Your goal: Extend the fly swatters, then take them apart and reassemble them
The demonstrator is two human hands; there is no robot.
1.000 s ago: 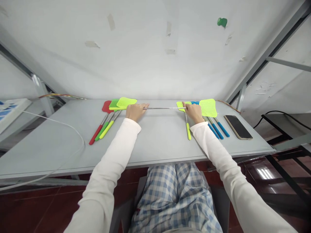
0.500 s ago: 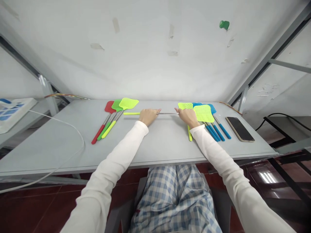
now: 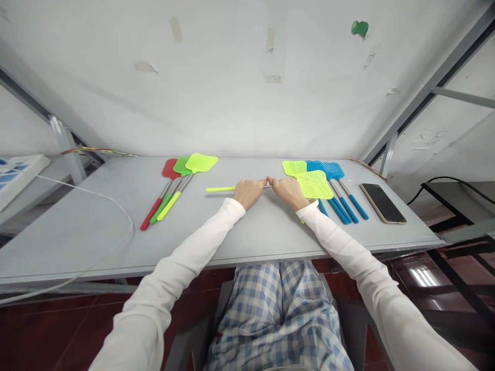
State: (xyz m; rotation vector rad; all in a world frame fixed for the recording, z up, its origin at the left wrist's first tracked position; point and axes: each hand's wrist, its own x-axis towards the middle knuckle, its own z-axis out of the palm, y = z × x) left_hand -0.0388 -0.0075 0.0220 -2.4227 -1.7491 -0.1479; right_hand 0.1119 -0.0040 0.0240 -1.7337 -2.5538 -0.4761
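Observation:
A yellow-green fly swatter (image 3: pixel 316 184) with a thin metal rod lies crosswise above the table, its handle pointing left and its mesh head right. My left hand (image 3: pixel 249 192) is closed around it where the handle meets the rod. Closed on the rod near the mesh head is my right hand (image 3: pixel 288 191). The two hands nearly meet, and only a short bit of rod shows between them. Behind and beside my right hand lie another yellow-green swatter (image 3: pixel 294 168), partly covered, and several blue swatters (image 3: pixel 333 169).
On the left lie a red swatter (image 3: pixel 170 168), a green swatter (image 3: pixel 181 165) and a yellow-green swatter (image 3: pixel 202 162), side by side. A phone (image 3: pixel 382 203) rests on the right of the grey table (image 3: pixel 96 221). A white cable (image 3: pixel 116 203) crosses the table's left side.
My hands have come closer together, my right hand moving left with the mesh head and my left hand slightly right. The visible rod between them has become much shorter.

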